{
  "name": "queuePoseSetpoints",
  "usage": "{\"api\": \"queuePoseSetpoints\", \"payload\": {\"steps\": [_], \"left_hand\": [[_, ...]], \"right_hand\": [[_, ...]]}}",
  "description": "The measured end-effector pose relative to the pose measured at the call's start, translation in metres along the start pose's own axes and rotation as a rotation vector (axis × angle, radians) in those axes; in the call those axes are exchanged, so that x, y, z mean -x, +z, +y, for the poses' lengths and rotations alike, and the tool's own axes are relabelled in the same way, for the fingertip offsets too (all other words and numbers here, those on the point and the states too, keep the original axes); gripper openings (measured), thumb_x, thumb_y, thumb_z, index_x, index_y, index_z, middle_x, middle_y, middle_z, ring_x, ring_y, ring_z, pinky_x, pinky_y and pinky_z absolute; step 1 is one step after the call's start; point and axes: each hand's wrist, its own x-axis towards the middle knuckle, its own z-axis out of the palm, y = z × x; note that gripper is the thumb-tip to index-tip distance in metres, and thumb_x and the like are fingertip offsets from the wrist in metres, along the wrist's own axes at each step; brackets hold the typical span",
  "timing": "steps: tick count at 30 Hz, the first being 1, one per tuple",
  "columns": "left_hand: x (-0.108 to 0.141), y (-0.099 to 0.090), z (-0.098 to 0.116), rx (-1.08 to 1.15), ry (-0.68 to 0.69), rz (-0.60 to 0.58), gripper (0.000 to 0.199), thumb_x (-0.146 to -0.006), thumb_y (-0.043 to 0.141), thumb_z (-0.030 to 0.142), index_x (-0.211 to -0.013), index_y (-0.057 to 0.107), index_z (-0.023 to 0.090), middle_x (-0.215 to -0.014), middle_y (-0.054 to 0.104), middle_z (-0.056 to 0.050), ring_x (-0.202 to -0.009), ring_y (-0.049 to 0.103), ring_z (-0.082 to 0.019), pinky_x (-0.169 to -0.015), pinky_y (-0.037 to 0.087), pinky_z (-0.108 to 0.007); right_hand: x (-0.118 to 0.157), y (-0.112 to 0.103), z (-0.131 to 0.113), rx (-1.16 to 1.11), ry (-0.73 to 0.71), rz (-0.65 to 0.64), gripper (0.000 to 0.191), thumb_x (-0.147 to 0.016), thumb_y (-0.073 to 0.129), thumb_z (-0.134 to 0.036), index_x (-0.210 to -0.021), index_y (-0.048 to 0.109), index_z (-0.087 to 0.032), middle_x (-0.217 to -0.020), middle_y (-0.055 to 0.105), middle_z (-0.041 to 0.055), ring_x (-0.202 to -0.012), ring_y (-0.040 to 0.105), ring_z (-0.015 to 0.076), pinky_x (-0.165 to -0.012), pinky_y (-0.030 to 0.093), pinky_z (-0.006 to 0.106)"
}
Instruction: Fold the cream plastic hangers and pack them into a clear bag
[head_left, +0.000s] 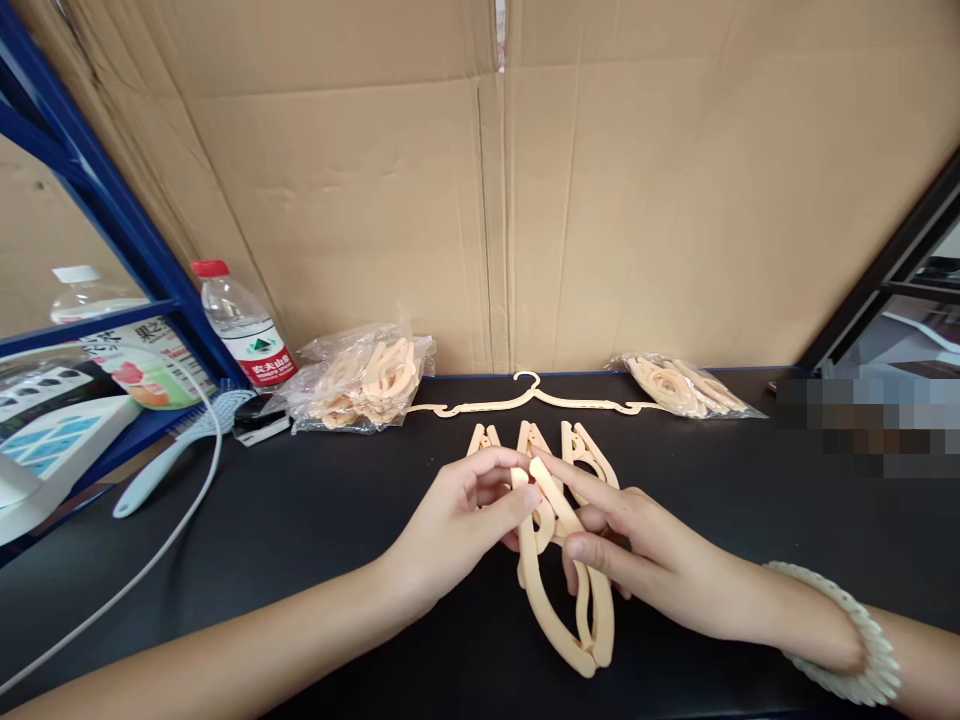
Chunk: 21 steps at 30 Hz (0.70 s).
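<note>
A cream-coloured folding clothes hanger (541, 602) is between my hands, folded up, with its narrow end towards me. My left hand (454, 515) pinches the far end of its left arm between thumb and fingers. On the other side, my right hand (649, 545) grips the right arm, thumb on top and some fingers hidden beneath. Just behind lie more folded hangers on the black table: a left one (478, 438), a middle one (527, 436) and a right one (568, 440), partly covered by my hands. Farther back lies an unfolded hanger (491, 406), its hook pointing away.
Clear bags of folded hangers lie at the back left (367, 385) and back right (682, 385). A water bottle (247, 330), a hairbrush (161, 465) and a white cable (184, 525) are on the left. A cardboard wall (360, 200) closes off the back.
</note>
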Motion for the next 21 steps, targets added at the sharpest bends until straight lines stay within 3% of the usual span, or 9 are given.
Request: {"api": "queuePoseSetpoints", "payload": {"steps": [3,5,9,13,16,21], "left_hand": [[-0.001,-0.005,0.005,0.03,-0.012,0.005,0.027,-0.081,0.072,0.037,-0.096,0.065,0.016,-0.082,0.068,-0.004,-0.069,0.061,-0.014,-0.058,0.048,-0.021],[-0.005,-0.018,0.013,0.018,0.011,0.063,0.027,-0.079,0.074,0.039,-0.093,0.066,0.017,-0.077,0.066,-0.002,-0.065,0.06,-0.013,-0.055,0.046,-0.021],[-0.021,-0.068,0.025,-0.116,0.1,0.305,0.029,-0.074,0.076,0.041,-0.087,0.067,0.017,-0.071,0.063,-0.001,-0.062,0.057,-0.012,-0.053,0.043,-0.02],[-0.04,-0.111,0.016,-0.325,0.029,0.347,0.029,-0.069,0.078,0.041,-0.075,0.068,0.015,-0.059,0.059,0.0,-0.049,0.049,-0.009,-0.043,0.033,-0.017],[-0.045,-0.118,0.002,-0.375,-0.077,0.306,0.031,-0.068,0.077,0.042,-0.078,0.07,0.013,-0.058,0.061,-0.001,-0.048,0.051,-0.01,-0.04,0.036,-0.016],[-0.04,-0.111,-0.006,-0.42,-0.133,0.335,0.04,-0.066,0.077,0.038,-0.095,0.069,0.012,-0.087,0.07,-0.009,-0.058,0.064,-0.017,-0.047,0.055,-0.026]], "right_hand": [[0.002,-0.002,-0.001,0.064,-0.01,0.059,0.066,-0.1,0.044,-0.041,-0.157,0.014,-0.023,-0.069,0.061,-0.0028,-0.056,0.046,0.0097,-0.054,0.041,0.022],[0.003,-0.008,0.0,0.029,-0.002,0.139,0.065,-0.1,0.042,-0.044,-0.156,0.019,-0.021,-0.071,0.063,-0.0001,-0.059,0.049,0.0116,-0.055,0.043,0.024],[0.0,-0.028,0.009,-0.133,0.069,0.358,0.06,-0.098,0.043,-0.05,-0.148,0.037,-0.017,-0.068,0.064,0.0037,-0.055,0.049,0.0135,-0.047,0.041,0.025],[-0.007,-0.044,0.017,-0.237,0.146,0.492,0.057,-0.093,0.047,-0.056,-0.133,0.054,-0.016,-0.064,0.061,0.0031,-0.051,0.045,0.0132,-0.043,0.037,0.026],[-0.01,-0.048,0.022,-0.277,0.194,0.532,0.058,-0.089,0.051,-0.06,-0.124,0.06,-0.015,-0.061,0.059,0.0025,-0.049,0.043,0.0125,-0.043,0.036,0.025],[-0.013,-0.053,0.033,-0.247,0.193,0.531,0.055,-0.087,0.053,-0.061,-0.109,0.067,-0.013,-0.061,0.058,0.0028,-0.048,0.043,0.0115,-0.042,0.034,0.025]]}}
